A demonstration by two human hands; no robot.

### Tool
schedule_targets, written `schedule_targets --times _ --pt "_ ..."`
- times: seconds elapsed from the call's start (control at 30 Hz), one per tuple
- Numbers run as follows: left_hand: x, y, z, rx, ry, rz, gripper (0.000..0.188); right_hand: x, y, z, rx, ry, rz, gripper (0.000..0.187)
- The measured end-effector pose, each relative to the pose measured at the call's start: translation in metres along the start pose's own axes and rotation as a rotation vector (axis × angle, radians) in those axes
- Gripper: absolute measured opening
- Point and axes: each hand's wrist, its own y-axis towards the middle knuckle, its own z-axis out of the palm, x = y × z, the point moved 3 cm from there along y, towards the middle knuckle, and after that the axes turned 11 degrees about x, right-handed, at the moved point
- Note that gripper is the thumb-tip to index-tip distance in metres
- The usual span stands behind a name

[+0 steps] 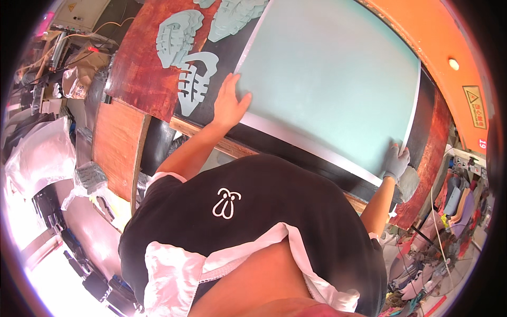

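A yellow warning label (475, 107) marked orange machinery (430, 34); the left hand (230, 103) lay spread at a pale sheet (327, 79), the right hand (396, 162) curled at its edge, grip unclear.

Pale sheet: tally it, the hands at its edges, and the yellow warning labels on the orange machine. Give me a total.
Large pale sheet: 1
Hands: 2 (left hand, right hand)
Yellow warning label on the orange machine: 1
Total: 4

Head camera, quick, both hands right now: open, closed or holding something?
Left hand: open, at the left edge of the pale green sheet.
Right hand: at the sheet's lower right corner; open or closed cannot be told.
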Motion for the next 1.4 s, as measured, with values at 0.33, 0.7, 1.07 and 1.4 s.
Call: schedule_targets --times 0.33,0.7,1.07,1.4 --pt "0.016 -0.021 0.004 0.058 0.409 0.178 0.053 0.002 -0.076 0.005 -0.047 -0.292 -0.575 0.051" --pt "0.02 -0.045 0.005 0.05 0.521 0.161 0.051 0.002 -0.108 0.004 -0.172 -0.247 -0.621 0.045" --pt "0.027 -0.038 0.01 0.047 0.625 0.235 0.05 -0.002 -0.105 0.001 -0.209 -0.21 -0.497 0.048" --pt "-0.087 -0.024 0.072 0.236 0.474 0.697 0.059 -0.022 -0.092 -0.004 -0.139 0.092 -0.44 0.048"
